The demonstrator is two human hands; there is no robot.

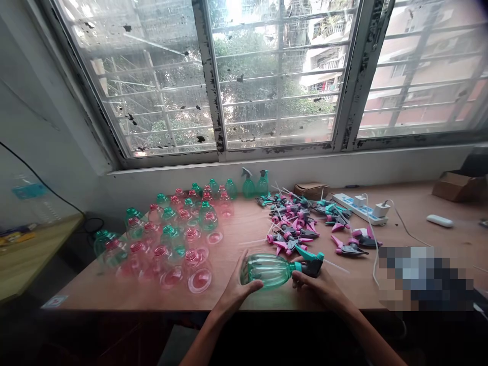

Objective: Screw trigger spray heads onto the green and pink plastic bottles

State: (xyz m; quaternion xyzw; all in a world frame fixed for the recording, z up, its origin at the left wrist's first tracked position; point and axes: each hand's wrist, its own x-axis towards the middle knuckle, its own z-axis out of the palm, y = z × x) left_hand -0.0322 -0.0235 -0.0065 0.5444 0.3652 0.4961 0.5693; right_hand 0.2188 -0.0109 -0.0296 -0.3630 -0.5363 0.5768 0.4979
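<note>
A clear green spray bottle lies sideways between my hands, just above the front of the table. My left hand wraps round its base end, thumb along the near side. At the neck, my right hand is closed round the collar of the black and teal spray head; some of its fingers are hidden behind. The spray head sits on the bottle's neck, its trigger pointing up and away. Beyond my hands lies a heap of loose pink, teal and black spray heads with thin tubes.
Several open pink and green bottles stand at the left of the table. Two green bottles with spray heads stand by the wall. On the right are a power strip, cables, a white stick-shaped object and a cardboard box.
</note>
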